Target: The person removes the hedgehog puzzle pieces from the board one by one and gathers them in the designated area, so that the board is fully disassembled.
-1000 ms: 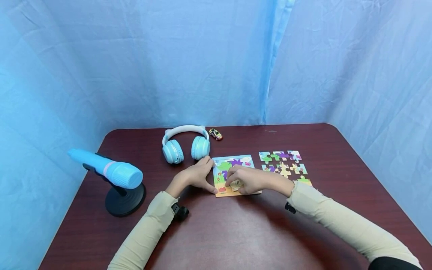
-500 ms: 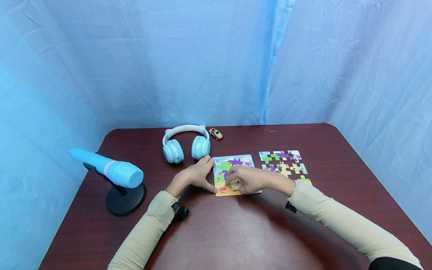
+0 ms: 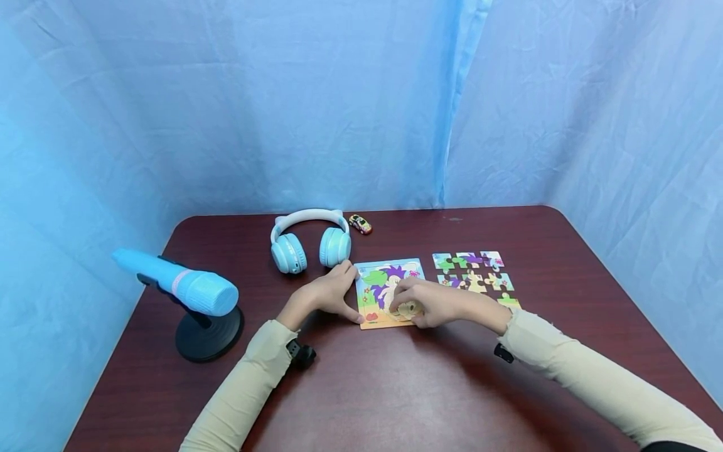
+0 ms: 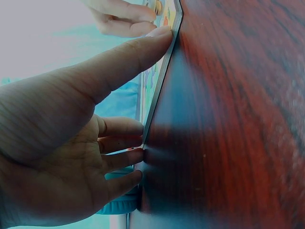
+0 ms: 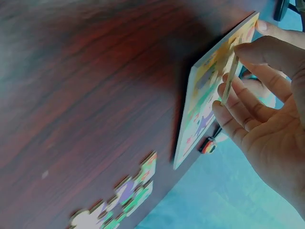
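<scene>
In the head view, a square puzzle board [image 3: 371,278] with a colourful cartoon picture lies on the table. My left hand [image 3: 330,292] rests along its left side, fingers fairly straight. The left wrist view has the thumb [image 4: 138,52] against the board's edge near one corner and the other fingertips lower along that edge. Over the lower right of the board, my right hand [image 3: 433,304] pinches a yellowish puzzle piece [image 3: 409,309]. Seen edge-on in the right wrist view, that puzzle piece [image 5: 230,80] stands tilted between thumb and fingers, just above the board.
Several loose puzzle pieces [image 3: 476,282] lie right of the board. Behind are light-blue headphones [image 3: 290,252] and a small toy car [image 3: 360,224]. A blue microphone [image 3: 204,291] on a black stand [image 3: 209,342] is at the left. Blue cloth [image 3: 316,113] hangs around the table.
My right hand has shifted slightly right across the board with the puzzle piece, uncovering more of the picture's middle. The left hand stays in place.
</scene>
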`<state>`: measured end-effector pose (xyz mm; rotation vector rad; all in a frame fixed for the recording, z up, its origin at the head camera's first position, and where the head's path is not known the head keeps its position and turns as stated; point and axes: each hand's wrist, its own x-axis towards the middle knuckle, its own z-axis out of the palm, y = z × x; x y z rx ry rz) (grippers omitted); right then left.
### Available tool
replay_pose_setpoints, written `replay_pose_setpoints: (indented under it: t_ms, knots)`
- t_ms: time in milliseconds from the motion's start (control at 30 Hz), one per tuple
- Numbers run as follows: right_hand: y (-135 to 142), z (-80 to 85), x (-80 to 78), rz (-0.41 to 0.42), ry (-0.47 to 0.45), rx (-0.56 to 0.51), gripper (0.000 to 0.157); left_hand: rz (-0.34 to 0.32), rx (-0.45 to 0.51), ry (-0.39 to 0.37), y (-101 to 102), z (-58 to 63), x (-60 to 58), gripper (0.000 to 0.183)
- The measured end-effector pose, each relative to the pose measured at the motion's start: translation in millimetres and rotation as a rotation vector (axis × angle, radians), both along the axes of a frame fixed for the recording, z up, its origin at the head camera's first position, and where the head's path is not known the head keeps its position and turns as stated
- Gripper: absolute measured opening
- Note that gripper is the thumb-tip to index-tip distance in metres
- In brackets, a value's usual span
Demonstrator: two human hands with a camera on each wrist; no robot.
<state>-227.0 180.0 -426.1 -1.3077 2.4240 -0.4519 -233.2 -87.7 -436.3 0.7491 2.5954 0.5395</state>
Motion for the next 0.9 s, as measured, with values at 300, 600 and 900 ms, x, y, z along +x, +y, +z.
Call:
replay_pose_setpoints:
  t_ms: [300, 600, 900]
  knots:
    - [34.9, -2.3, 2.7, -0.052, 0.062, -0.001, 0.042, -0.004, -0.007, 0.008, -0.4, -0.1, 0.7, 0.087]
    - [70.2, -5.2, 1.1, -0.053, 0.120, -0.070, 0.043, 0.001, -0.006, 0.010, -0.7, -1.3, 0.9, 0.086]
    - [101.9, -5.7, 5.3, -0.111, 0.121, -0.040, 0.046, -0.003, -0.010, 0.012, -0.5, -2.2, 0.7, 0.089]
